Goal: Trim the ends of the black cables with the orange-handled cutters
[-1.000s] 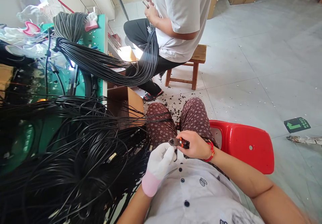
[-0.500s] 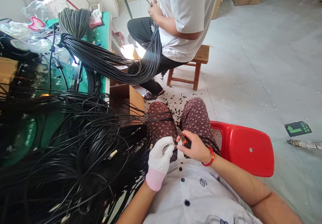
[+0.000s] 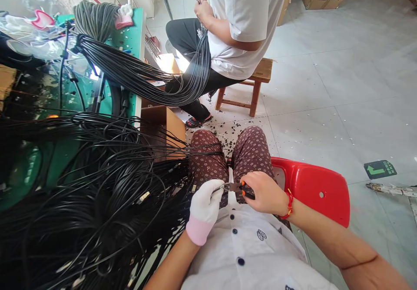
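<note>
My left hand (image 3: 204, 203), in a white glove with a pink cuff, is closed in a pinch on a thin cable (image 3: 216, 189) above my lap. In my bare right hand (image 3: 265, 193) is a small pair of pliers (image 3: 233, 187) with black and orange handles. Their jaws point left and sit at the cable end by my gloved fingertips; whether they bite on it is too small to tell. Black cables (image 3: 114, 168) lie in a big tangled heap on my left, several running across my knee. A small pale connector (image 3: 144, 197) shows among them.
A co-worker (image 3: 244, 29) sits ahead on a wooden stool (image 3: 262, 70), a cable bundle (image 3: 137, 72) draped from the green table (image 3: 138, 33) over their leg. A cardboard box (image 3: 176, 131) stands below the table. A red stool (image 3: 321, 190) is at my right. Black scraps litter the floor.
My right hand has turned and shifted right, swinging the pliers from pointing up and away to lying level, jaws towards my left hand. My left hand stays pinched in nearly the same place.
</note>
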Motion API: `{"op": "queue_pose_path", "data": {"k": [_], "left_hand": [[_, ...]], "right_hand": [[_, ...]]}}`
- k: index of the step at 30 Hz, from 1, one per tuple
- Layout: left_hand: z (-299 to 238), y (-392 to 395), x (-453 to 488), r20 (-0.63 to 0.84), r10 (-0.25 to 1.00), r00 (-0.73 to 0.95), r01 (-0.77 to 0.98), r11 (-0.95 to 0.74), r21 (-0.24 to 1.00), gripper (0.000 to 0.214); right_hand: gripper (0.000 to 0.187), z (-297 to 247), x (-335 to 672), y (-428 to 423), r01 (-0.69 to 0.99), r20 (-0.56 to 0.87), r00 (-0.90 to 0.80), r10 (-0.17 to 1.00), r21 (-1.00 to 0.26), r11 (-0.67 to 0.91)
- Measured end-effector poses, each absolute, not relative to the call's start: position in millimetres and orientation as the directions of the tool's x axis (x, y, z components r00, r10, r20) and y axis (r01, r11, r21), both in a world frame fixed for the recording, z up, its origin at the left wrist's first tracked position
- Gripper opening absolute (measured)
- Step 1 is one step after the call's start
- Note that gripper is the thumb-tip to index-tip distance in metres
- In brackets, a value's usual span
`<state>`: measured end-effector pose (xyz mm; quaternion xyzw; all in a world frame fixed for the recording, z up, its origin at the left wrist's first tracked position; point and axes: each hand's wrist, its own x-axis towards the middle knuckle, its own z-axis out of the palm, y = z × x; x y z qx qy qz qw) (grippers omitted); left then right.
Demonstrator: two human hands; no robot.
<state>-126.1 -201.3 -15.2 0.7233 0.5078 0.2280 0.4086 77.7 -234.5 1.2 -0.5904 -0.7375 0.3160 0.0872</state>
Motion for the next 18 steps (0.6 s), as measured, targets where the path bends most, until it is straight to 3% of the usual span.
{"op": "queue_pose_path", "data": {"k": [9,18], "left_hand": [[-20.2,-200.4,-130.1,0.085,0.902,0.423,0.484,-0.304,0.82,0.019],[-19.1,-196.8,-130.6,0.119,0.873,0.472,0.46,-0.359,0.812,0.02]], "right_hand": [[0.008,4.5,82.0,-231.8,0.82,-0.329,-0.324,0.887,-0.565,0.09],[0.01,10.6,84.4,-230.8,0.865,-0.405,-0.311,0.86,-0.496,0.079]]}}
